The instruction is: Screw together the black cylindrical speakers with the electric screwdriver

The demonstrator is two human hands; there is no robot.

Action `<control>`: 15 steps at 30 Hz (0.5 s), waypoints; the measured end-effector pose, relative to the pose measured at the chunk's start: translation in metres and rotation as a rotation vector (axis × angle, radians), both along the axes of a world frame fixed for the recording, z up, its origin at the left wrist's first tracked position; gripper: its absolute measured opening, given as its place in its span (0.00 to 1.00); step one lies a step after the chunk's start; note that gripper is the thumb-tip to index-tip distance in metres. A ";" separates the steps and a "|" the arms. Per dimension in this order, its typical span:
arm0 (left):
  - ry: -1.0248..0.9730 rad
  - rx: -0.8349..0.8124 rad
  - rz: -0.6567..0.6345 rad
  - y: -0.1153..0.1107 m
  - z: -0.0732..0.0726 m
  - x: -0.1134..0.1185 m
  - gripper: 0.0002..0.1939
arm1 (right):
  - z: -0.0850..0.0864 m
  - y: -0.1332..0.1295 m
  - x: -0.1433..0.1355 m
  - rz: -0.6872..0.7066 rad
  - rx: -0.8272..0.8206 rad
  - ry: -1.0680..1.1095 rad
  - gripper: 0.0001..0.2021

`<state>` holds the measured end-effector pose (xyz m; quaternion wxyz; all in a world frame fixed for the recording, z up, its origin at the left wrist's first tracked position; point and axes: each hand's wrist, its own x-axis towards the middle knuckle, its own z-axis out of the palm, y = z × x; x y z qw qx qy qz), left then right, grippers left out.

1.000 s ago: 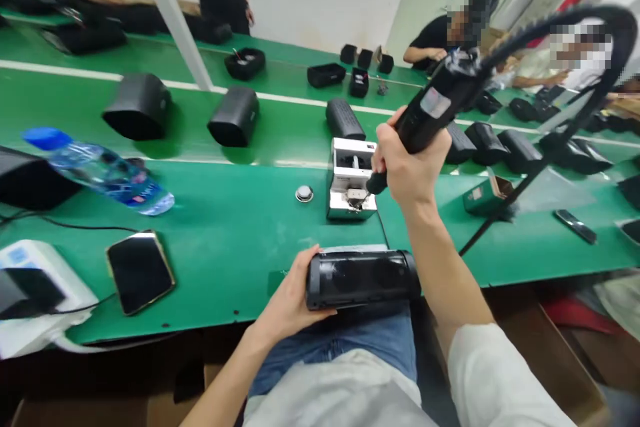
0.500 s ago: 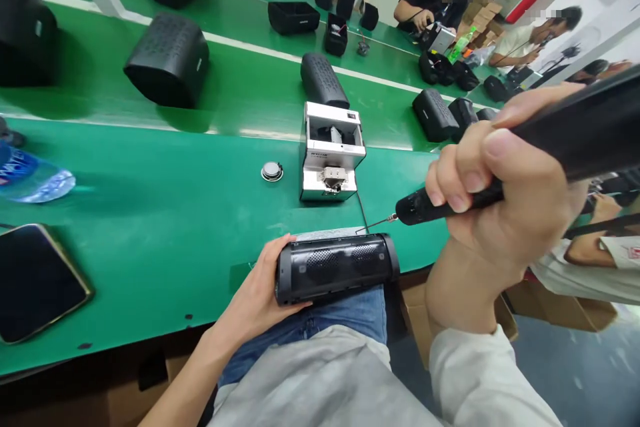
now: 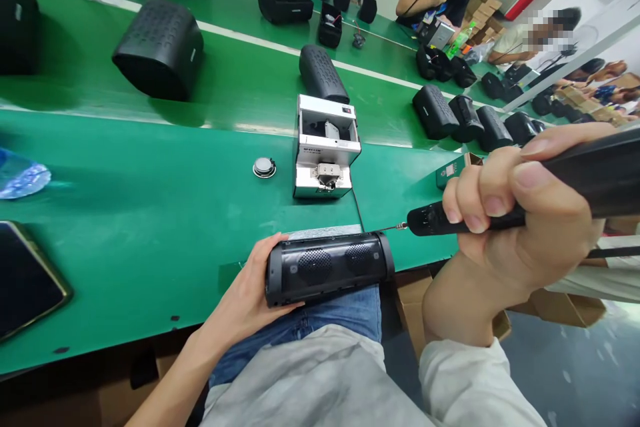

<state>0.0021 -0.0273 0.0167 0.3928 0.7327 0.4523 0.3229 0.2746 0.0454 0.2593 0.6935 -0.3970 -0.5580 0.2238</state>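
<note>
A black cylindrical speaker (image 3: 330, 265) lies at the front edge of the green table, over my lap. My left hand (image 3: 260, 277) grips its left end, thumb below and fingers above. In my right hand (image 3: 520, 207) is a black electric screwdriver (image 3: 440, 219), held raised at the right, its thin bit pointing left toward the speaker's upper right end. Whether the bit touches the speaker I cannot tell. Behind the speaker stands a white screw feeder (image 3: 327, 147), with a small round silver part (image 3: 264, 167) to its left.
A phone (image 3: 30, 280) and a plastic bottle (image 3: 23, 175) are at the left. Beyond, black speaker housings (image 3: 160, 47) stand on the green line (image 3: 240, 93). A small green box (image 3: 453, 170) sits at the right. Cardboard boxes (image 3: 413, 307) are below the table. People work at the far right.
The view has shifted slightly. My right hand and the screwdriver have moved right and a little down in view, and the bit now lies closer to the speaker's upper right end.
</note>
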 end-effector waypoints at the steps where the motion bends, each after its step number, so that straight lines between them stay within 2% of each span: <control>1: -0.001 0.001 0.004 0.000 0.001 0.000 0.55 | -0.001 0.000 0.001 0.013 0.011 0.003 0.13; 6: -0.018 0.005 0.007 0.000 0.003 0.002 0.54 | -0.007 0.003 0.006 0.094 0.083 0.029 0.11; 11: -0.008 -0.015 0.009 -0.001 0.004 0.000 0.54 | -0.018 -0.001 0.011 0.155 -0.044 0.100 0.09; 15: -0.051 -0.042 0.012 -0.007 0.003 0.000 0.59 | -0.038 -0.011 0.010 0.293 -0.140 0.070 0.09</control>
